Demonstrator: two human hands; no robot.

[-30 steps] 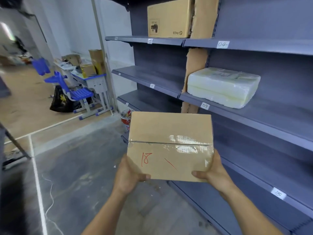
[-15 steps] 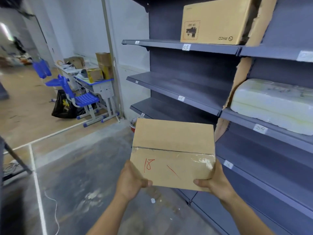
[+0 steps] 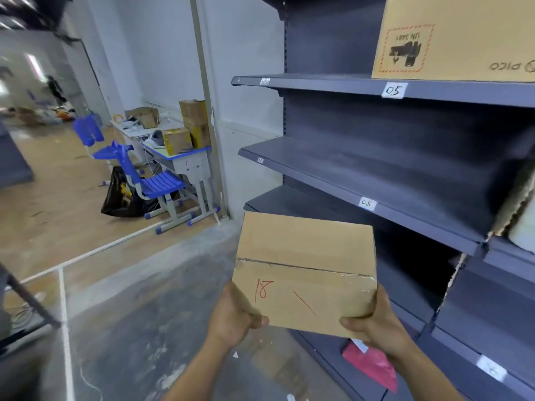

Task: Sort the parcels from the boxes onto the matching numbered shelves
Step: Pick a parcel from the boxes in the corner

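Note:
A taped cardboard parcel (image 3: 307, 267) marked "18" in red sits between both hands at chest height. My left hand (image 3: 234, 316) grips its near left corner, thumb on top. Its near right corner is gripped by my right hand (image 3: 376, 319), thumb likewise on top. Just right of it stands the grey shelving unit (image 3: 376, 169), with edge labels "05" (image 3: 392, 90) and "08" (image 3: 367, 203). A large cardboard box (image 3: 457, 36) stands on shelf 05. A red parcel (image 3: 373, 366) lies on a low shelf under my right hand.
To the left are a blue chair (image 3: 144, 175), a small desk (image 3: 185, 160) stacked with cardboard boxes, and a black bag (image 3: 118, 198) on the floor. A white pillar (image 3: 208, 111) stands at the shelf's left end. A white-wrapped parcel (image 3: 524, 227) shows at the right edge.
The view has moved left along the shelving: labels 04 and 09 have left the frame, 05 and 08 are now close. The parcel stays held in both hands.

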